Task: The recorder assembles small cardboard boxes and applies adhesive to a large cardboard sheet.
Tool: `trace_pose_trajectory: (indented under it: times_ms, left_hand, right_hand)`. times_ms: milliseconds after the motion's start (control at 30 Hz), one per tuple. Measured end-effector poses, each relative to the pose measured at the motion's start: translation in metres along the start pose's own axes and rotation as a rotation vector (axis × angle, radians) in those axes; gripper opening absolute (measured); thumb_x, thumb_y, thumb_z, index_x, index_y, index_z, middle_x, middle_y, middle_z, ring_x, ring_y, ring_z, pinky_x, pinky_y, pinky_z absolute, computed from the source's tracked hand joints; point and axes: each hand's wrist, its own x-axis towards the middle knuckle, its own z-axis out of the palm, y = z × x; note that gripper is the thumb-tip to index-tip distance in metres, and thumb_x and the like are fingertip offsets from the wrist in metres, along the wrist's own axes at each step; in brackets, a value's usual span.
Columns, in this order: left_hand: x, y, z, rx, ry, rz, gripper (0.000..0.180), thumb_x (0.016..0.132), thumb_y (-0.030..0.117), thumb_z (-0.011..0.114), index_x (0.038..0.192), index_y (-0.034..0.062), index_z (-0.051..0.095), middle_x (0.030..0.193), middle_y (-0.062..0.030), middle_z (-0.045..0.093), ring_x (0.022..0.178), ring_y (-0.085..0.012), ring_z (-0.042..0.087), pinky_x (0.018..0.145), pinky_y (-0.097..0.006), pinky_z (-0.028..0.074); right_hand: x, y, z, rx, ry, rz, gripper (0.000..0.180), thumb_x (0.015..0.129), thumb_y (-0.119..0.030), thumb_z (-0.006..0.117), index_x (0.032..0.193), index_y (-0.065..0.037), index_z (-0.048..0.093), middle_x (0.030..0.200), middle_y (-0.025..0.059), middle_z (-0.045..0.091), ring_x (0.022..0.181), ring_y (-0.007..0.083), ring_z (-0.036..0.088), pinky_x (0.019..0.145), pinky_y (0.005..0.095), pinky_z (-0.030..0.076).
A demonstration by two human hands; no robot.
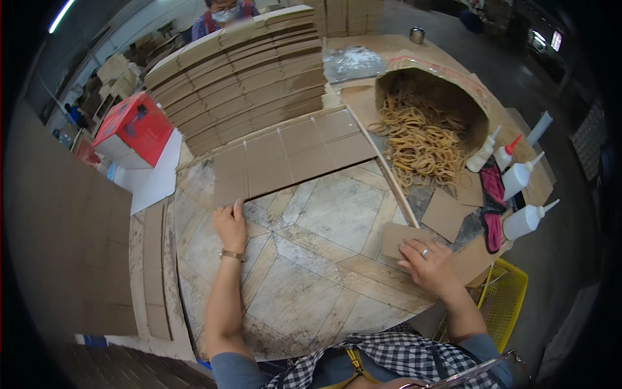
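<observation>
A round worn patterned tabletop [324,272] carries flat brown cardboard sheets [291,155]. Tan rubber bands [421,146] and white glue bottles [521,220] lie at its right.

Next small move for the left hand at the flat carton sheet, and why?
Probably slide the flat brown cardboard carton blank toward the body: the left hand already touches its near corner, the right hand rests on a small cardboard piece, and bare tabletop lies between them.

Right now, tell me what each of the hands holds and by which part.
Nothing is gripped. The left hand rests fingertips on the near edge of the flat cardboard sheet; the right hand lies flat on a small cardboard piece.
</observation>
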Motion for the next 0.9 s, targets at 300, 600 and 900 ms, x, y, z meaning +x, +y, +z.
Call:
trace_pose_trajectory:
  times_ms: [300, 600, 900]
  left_hand:
    - [0.044, -0.010, 0.024, -1.722, 0.077, -1.030, 0.039, 0.092, 0.025, 0.054, 0.123, 0.0020, 0.046, 0.124, -0.0159, 0.049, 0.108, -0.0330, 0.053, 0.090, -0.047, 0.046]
    - [-0.097, -0.010, -0.096, -1.552, 0.076, -0.972, 0.031, 0.093, 0.011, 0.049, 0.122, -0.0012, 0.047, 0.120, -0.0153, 0.055, 0.106, -0.0303, 0.058, 0.088, -0.049, 0.050]
    - [-0.316, 0.045, -0.231, -1.350, 0.206, -1.228, 0.033, 0.093, 0.021, 0.055, 0.116, -0.0012, 0.050, 0.095, -0.0145, 0.066, 0.073, -0.0220, 0.068, 0.053, -0.027, 0.059]
  right_hand:
    - [0.033, -0.007, -0.016, -0.024, -0.361, 0.090, 0.035, 0.069, -0.008, 0.061, 0.104, -0.008, 0.059, 0.089, 0.0127, 0.065, 0.081, 0.0282, 0.064, 0.068, 0.0385, 0.050]
    - [0.040, -0.025, -0.013, 0.130, -0.510, -0.022, 0.024, 0.072, -0.002, 0.058, 0.094, -0.009, 0.064, 0.069, 0.0125, 0.063, 0.063, 0.0318, 0.061, 0.056, 0.0394, 0.048]
    - [0.083, -0.128, 0.000, 0.570, -0.224, -0.528, 0.028, 0.066, -0.001, 0.061, 0.093, -0.008, 0.061, 0.077, 0.0101, 0.064, 0.066, 0.0284, 0.063, 0.058, 0.0383, 0.049]
